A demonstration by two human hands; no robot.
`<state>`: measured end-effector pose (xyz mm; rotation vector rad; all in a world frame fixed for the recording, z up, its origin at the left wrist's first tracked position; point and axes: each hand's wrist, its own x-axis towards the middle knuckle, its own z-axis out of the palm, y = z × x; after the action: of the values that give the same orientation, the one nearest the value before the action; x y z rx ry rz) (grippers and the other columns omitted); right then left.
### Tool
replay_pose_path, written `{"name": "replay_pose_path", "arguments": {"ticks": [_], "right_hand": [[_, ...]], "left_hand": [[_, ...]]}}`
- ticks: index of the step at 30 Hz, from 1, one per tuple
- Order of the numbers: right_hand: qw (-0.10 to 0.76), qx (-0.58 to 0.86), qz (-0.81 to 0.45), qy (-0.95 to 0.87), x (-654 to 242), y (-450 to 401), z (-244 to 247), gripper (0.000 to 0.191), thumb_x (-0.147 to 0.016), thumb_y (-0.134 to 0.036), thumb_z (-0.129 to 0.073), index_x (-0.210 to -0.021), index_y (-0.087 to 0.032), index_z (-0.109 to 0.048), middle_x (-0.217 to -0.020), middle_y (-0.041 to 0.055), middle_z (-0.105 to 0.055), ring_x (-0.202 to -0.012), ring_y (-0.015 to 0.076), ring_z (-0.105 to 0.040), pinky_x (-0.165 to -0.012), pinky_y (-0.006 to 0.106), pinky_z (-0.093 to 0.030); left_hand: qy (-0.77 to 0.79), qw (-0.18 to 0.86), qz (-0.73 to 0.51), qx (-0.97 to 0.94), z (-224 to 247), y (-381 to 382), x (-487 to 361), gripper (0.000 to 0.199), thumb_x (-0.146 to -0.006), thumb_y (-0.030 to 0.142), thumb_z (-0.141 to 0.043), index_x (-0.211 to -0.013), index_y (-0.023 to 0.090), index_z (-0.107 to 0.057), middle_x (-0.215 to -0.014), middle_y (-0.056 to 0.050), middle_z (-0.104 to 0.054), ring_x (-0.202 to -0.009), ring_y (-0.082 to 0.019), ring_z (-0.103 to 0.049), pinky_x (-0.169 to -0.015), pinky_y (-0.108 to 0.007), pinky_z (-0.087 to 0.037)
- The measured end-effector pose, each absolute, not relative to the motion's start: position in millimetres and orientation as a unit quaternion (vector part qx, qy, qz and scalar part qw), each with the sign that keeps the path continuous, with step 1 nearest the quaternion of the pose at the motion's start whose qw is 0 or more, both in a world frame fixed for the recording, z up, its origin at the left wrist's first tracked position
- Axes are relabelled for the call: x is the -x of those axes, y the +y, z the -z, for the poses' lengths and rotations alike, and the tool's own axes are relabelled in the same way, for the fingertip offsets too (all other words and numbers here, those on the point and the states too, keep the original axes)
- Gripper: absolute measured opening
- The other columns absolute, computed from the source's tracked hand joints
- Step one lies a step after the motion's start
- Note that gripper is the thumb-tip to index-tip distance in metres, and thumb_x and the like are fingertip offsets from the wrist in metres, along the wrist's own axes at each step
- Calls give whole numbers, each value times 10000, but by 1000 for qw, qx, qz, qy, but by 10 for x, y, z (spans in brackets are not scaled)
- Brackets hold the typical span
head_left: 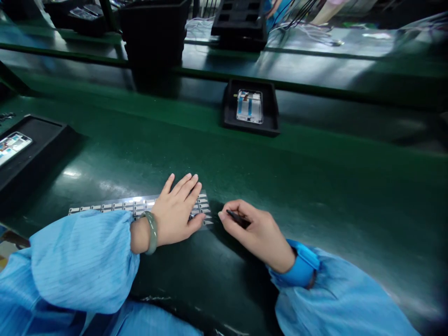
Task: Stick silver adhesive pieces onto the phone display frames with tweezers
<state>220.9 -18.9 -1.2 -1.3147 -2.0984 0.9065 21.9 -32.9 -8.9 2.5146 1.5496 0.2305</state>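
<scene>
Spread flat and open, the left hand (173,210) presses its palm and fingers down on a sheet of small silvery labels (105,206), pinching nothing. The right hand (257,235) is closed in a firm pinch, with thumb and fingers around a slim black tool (237,218), perhaps tweezers; its tip is hard to make out, but it sits just beside the sheet's right edge and does not visibly touch it. In the head view, the sheet lies close to the near edge of a glossy dark green belt (315,186), its tiny rectangular labels set in neat rows, partly covered by the left hand. A smooth, pale green stone bangle (152,232) circles the left wrist. Finely striped light blue sleeves (80,261) gather in soft puffs at both forearms, and a brighter blue cuff band (303,263) wraps the right wrist. Farther up the belt, a black tray (271,123) holds a phone frame (249,106), while another black tray (45,135) at the left holds a phone-like panel (13,147).
</scene>
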Motion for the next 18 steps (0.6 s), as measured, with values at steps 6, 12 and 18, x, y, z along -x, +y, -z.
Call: {"name": "replay_pose_path", "arguments": {"ticks": [6,12,18], "right_hand": [[233,502,-363,-750,-2225,-148,-3,185,-819,-364,-558,-815,-187,-613,-663,-4,-627,-566,118,-545,-554,234,-418],[266,505,-420,-705,-2287,-119,-14,267,-849,-409,-518,-760,-177,-616,-603,1,-588,-527,115,-509,-513,241,-401],[414,495,-560,-520,-2577,8,-70,390,-843,-517,-494,-779,-161,-639,-751,65,-666,-605,142,-600,-540,251,-483]], "left_hand": [[505,80,-83,-855,100,-295,-180,605,-900,409,-453,-1387,81,-306,-1463,-149,-241,-1367,-284,-140,-1107,-532,-122],[572,39,-63,-817,-220,-610,-184,531,-900,374,-514,-1329,80,-408,-1288,-177,-452,-1180,-316,-415,-1002,-499,-343],[508,73,15,-858,-227,-880,-208,595,-874,543,-502,-1328,164,-432,-1396,-173,-355,-1292,-378,-281,-1033,-619,-221]]}}
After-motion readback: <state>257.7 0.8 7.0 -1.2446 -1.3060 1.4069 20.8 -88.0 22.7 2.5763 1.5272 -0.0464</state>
